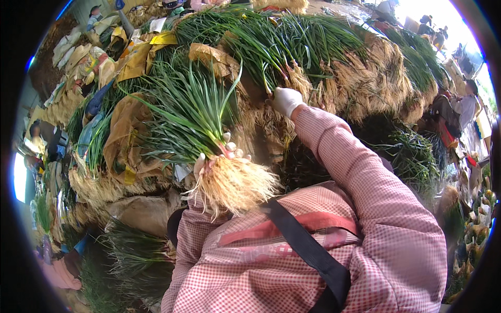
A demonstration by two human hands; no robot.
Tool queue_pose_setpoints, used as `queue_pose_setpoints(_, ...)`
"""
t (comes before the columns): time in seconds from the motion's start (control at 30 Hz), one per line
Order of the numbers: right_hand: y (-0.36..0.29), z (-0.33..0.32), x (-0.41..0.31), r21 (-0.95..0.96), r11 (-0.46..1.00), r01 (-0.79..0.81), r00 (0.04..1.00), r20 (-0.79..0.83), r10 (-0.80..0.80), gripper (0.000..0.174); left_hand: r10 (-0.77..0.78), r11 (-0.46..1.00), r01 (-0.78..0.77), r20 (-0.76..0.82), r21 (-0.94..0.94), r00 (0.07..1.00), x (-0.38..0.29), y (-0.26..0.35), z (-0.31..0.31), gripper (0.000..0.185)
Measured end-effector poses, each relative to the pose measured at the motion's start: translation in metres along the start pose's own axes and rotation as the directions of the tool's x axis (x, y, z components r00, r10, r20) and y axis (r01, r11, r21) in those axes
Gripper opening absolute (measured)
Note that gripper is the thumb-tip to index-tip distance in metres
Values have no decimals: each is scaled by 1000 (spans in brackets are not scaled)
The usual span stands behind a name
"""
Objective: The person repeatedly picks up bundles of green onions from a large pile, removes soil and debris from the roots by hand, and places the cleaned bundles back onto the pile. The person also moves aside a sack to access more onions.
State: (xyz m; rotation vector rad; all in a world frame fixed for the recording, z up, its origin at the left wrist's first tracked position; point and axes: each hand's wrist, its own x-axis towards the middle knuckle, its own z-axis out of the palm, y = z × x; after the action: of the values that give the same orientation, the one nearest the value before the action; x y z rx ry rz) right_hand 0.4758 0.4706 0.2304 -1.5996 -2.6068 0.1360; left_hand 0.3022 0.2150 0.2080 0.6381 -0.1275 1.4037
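Observation:
My left hand (199,165), in a pale glove, grips a thick bunch of green onion-like plants (203,121) just above the roots. The bunch's long straw-coloured roots (238,184) hang towards my body and hide most of the palm. My right hand (287,101), in a white glove, reaches forward to the heap of the same plants (313,39). Its fingertips are closed around the lower end of a single pale-green stalk (267,80). Beside that hand, reddish stems with tangled roots (299,80) stick out of the heap.
Brown mesh cloth (127,133) and a crumpled tan sheet (215,56) lie among the plants. Loose dark-green leaves (411,152) are piled at right. More bunches (137,246) lie low at left. Other people (462,103) sit around the edges.

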Motion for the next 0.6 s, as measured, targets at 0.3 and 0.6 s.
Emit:
queue_pose_setpoints(0.3,-24,-6,-121,418,609,674,721,-194,-665,19,128,971,-46,-344,236,930,0,15,-26,58)
queue_pose_setpoints(0.6,12,24,-133,314,734,603,772,4,-636,26,123,984,-83,-269,155,955,9,-2,-31,53)
